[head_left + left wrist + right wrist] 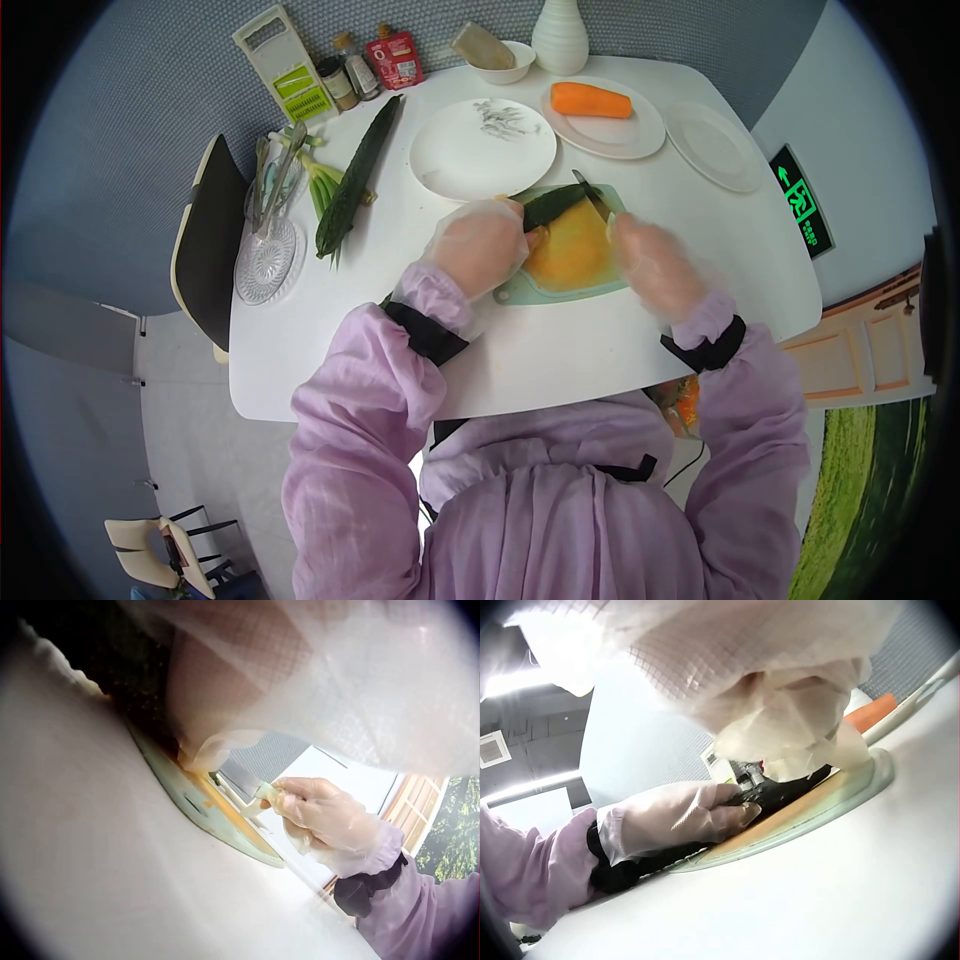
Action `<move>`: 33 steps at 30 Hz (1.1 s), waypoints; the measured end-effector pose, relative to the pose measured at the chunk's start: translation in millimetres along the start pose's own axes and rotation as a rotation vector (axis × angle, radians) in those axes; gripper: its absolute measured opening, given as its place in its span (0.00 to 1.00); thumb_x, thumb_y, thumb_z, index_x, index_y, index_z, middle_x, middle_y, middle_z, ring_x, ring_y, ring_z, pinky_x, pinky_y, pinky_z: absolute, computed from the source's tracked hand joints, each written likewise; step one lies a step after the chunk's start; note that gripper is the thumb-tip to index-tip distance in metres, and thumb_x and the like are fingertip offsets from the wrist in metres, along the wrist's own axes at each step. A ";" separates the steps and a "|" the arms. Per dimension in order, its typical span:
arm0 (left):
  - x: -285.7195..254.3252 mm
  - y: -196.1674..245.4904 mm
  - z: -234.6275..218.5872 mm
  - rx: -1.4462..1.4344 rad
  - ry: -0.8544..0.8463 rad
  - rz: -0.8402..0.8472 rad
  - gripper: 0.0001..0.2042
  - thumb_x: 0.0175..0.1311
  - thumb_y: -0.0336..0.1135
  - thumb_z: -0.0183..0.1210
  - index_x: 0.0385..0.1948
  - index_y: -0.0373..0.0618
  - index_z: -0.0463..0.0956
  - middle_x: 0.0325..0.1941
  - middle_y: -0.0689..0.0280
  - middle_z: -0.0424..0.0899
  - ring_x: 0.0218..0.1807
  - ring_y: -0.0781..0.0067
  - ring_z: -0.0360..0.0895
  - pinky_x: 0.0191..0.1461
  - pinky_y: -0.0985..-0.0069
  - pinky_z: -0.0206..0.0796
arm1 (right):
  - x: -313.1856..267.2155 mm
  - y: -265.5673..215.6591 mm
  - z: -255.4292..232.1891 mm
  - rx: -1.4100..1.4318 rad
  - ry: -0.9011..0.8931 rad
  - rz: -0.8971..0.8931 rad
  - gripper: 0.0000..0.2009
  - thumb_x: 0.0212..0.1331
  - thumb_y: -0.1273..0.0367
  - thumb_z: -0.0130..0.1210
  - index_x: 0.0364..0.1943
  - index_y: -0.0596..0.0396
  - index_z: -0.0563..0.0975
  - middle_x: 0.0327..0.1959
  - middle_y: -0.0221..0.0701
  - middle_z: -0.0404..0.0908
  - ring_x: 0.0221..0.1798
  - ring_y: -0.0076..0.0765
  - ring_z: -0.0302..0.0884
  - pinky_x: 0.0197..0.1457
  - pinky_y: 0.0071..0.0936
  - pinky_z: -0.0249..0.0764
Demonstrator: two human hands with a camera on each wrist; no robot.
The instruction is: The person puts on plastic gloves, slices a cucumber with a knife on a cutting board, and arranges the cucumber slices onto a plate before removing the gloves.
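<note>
On a pale green cutting board (520,293) with an orange-yellow middle lies a dark green cucumber (553,205). My left hand (483,250), in a clear plastic glove, grips the cucumber, fingers curled over it near the board's left side. In the right wrist view the cucumber (787,792) runs on beneath that hand. My right hand (655,265), gloved too, holds a small knife (591,196) by its light handle. Its blade points away from me, at the cucumber's right end. The left wrist view shows the knife blade (238,777) tilted above the board.
Behind the board stands a white plate (450,165); right of it, a carrot (591,100) on another plate, then a third plate (713,148). Leftward lie a second cucumber (358,185), green onions (322,187) and glass dishes (268,262). A grater (287,65) and vase (560,38) stand behind.
</note>
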State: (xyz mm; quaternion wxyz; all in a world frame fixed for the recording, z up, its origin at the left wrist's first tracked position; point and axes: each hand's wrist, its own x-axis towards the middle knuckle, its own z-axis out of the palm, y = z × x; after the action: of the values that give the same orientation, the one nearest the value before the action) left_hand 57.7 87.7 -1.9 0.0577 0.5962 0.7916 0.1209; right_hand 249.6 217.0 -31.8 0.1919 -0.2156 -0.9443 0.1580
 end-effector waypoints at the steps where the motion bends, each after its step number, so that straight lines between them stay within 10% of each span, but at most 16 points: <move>1: -0.1 0.7 -0.8 -0.005 -0.002 -0.002 0.17 0.59 0.46 0.55 0.29 0.37 0.74 0.28 0.53 0.79 0.33 0.52 0.78 0.39 0.61 0.68 | -0.4 -0.6 -2.9 0.045 -0.016 0.004 0.06 0.60 0.70 0.42 0.34 0.59 0.66 0.23 0.49 0.72 0.30 0.60 0.71 0.31 0.46 0.66; 15: 1.4 -0.8 0.3 -0.042 -0.014 0.037 0.16 0.59 0.43 0.56 0.27 0.34 0.71 0.22 0.49 0.77 0.30 0.46 0.76 0.35 0.59 0.67 | 8.7 -2.6 -1.6 0.096 -0.055 0.009 0.06 0.59 0.72 0.42 0.32 0.61 0.69 0.25 0.50 0.74 0.31 0.59 0.73 0.33 0.47 0.68; 17: 1.2 -1.7 3.0 -0.008 0.030 0.056 0.17 0.59 0.43 0.55 0.28 0.33 0.70 0.22 0.49 0.77 0.29 0.47 0.76 0.35 0.59 0.67 | 12.8 -14.4 -8.5 0.095 -0.194 0.227 0.05 0.57 0.72 0.43 0.32 0.61 0.69 0.25 0.50 0.74 0.32 0.60 0.73 0.34 0.48 0.68; 24: 1.1 -0.3 2.7 -0.005 -0.010 0.055 0.18 0.60 0.45 0.54 0.31 0.33 0.69 0.22 0.50 0.77 0.29 0.48 0.77 0.35 0.59 0.67 | 5.7 3.1 6.7 0.032 -0.058 0.015 0.08 0.63 0.67 0.40 0.36 0.58 0.67 0.24 0.48 0.72 0.28 0.58 0.70 0.31 0.43 0.67; 26: 1.7 0.1 2.9 -0.012 -0.029 0.023 0.18 0.61 0.45 0.54 0.31 0.34 0.69 0.22 0.50 0.77 0.29 0.48 0.77 0.35 0.59 0.67 | 10.5 -13.9 -7.8 0.157 -0.261 0.317 0.08 0.64 0.68 0.39 0.36 0.59 0.67 0.23 0.48 0.72 0.28 0.58 0.70 0.31 0.44 0.66; 29: 1.3 1.8 -0.9 -0.052 -0.052 -0.002 0.18 0.61 0.45 0.55 0.30 0.34 0.70 0.22 0.50 0.77 0.29 0.48 0.77 0.35 0.59 0.66 | 3.8 17.1 16.4 0.116 0.003 -0.074 0.08 0.64 0.68 0.39 0.35 0.59 0.66 0.22 0.48 0.71 0.27 0.59 0.69 0.29 0.44 0.66; 33: 2.5 -3.5 5.4 -0.029 -0.004 0.046 0.18 0.60 0.45 0.55 0.29 0.34 0.70 0.21 0.49 0.76 0.28 0.48 0.76 0.34 0.58 0.66 | -7.4 5.2 -1.3 0.063 -0.129 0.122 0.06 0.54 0.74 0.44 0.34 0.61 0.68 0.25 0.50 0.74 0.30 0.61 0.72 0.33 0.49 0.67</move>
State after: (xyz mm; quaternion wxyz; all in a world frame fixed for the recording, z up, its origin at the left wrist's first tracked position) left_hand 55.1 89.9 -7.9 0.0651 0.6137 0.7757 0.1322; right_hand 258.1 218.3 -34.8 0.1274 -0.2556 -0.9344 0.2127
